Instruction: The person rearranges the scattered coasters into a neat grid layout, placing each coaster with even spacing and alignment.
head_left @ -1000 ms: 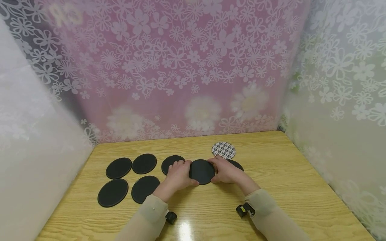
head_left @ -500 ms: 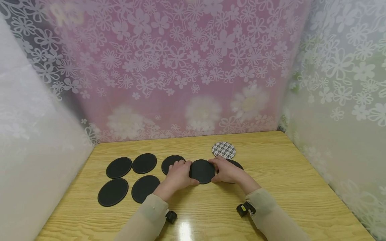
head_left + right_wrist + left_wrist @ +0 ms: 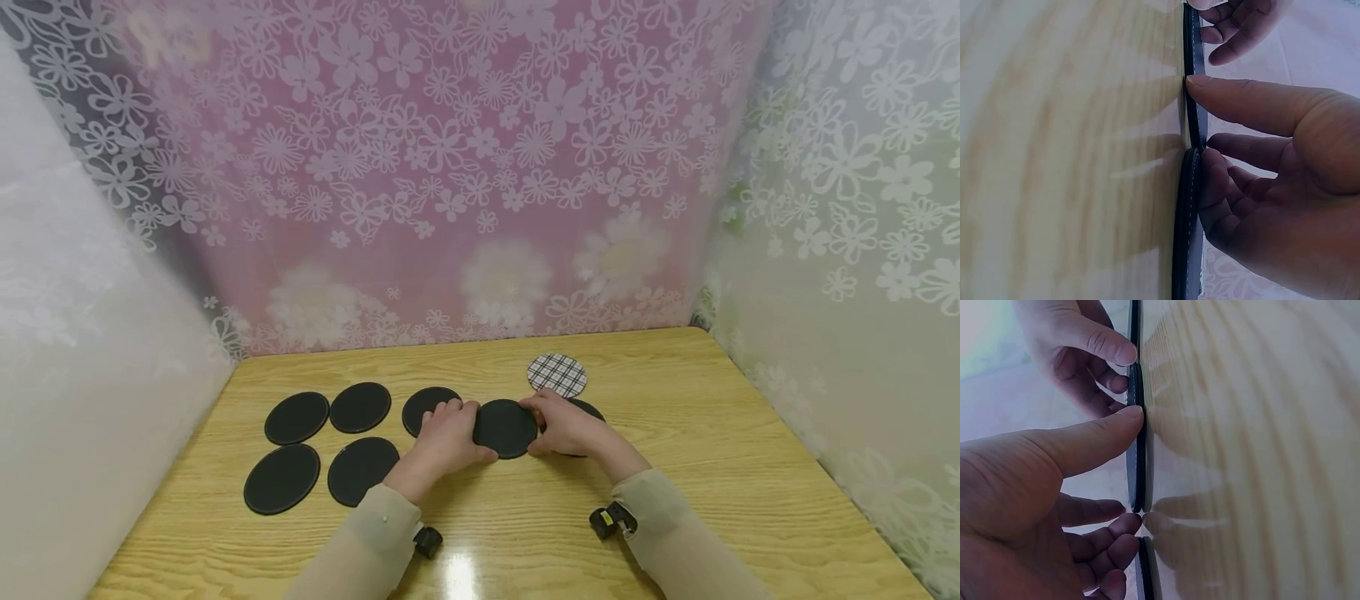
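A round black coaster (image 3: 506,429) lies at the middle of the table between both hands. My left hand (image 3: 447,437) holds its left rim, thumb at the near side and fingers at the far side. Opposite it, my right hand (image 3: 564,425) holds the right rim in the same way. In the left wrist view the coaster (image 3: 1134,450) is edge-on, low against the wood, and its rim looks layered. Another black coaster (image 3: 589,408) is partly hidden behind the right hand. One more black coaster (image 3: 420,408) lies just beyond the left hand, partly covered.
Several black coasters (image 3: 297,418) lie flat on the left of the wooden table (image 3: 750,500). A plaid coaster (image 3: 557,375) lies farther back, beyond the right hand. Flowered curtains (image 3: 480,208) stand behind the table and along both sides.
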Motion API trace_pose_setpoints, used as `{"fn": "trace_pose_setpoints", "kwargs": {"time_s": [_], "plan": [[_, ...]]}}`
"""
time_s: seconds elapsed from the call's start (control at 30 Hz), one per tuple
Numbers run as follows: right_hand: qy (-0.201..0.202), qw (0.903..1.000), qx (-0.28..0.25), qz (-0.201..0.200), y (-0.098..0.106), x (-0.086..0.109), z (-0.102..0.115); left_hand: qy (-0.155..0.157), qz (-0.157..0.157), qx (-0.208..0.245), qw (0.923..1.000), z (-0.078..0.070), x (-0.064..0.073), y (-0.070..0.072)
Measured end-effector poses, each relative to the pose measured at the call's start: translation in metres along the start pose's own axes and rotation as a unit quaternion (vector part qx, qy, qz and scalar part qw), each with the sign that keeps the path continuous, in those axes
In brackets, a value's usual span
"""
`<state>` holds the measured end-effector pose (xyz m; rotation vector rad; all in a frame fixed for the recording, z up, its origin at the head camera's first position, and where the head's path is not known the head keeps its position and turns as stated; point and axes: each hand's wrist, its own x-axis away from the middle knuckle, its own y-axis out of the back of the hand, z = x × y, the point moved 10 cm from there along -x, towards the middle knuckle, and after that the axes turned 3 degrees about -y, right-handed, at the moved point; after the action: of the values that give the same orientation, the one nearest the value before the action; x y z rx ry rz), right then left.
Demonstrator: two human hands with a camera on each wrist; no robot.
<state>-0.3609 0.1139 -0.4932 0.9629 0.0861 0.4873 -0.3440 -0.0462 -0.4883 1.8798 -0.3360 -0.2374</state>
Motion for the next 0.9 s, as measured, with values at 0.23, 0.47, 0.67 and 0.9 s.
{"fn": "trace_pose_setpoints", "kwargs": {"time_s": [0.23,0.47,0.67,0.9], "plan": [[-0.002,0.9999,-0.012,0.007,0.0000,0.0016,-0.0006,-0.004,-0.001,-0.001,1.0000,-0.0013,0.0001,-0.0019],[-0.001,0.9999,-0.008,0.007,0.0015,0.0025,-0.0004,-0.009,-0.004,0.000,1.0000,-0.0033,0.0001,-0.0027],[-0.001,0.9999,-0.009,0.007,0.0020,0.0031,-0.0011,-0.011,-0.005,0.002,0.9999,-0.0056,0.0010,-0.0023],[0.000,0.9998,-0.017,0.012,0.0020,0.0035,-0.0011,-0.011,-0.008,-0.001,0.9999,-0.0071,0.0024,-0.0012]]}}
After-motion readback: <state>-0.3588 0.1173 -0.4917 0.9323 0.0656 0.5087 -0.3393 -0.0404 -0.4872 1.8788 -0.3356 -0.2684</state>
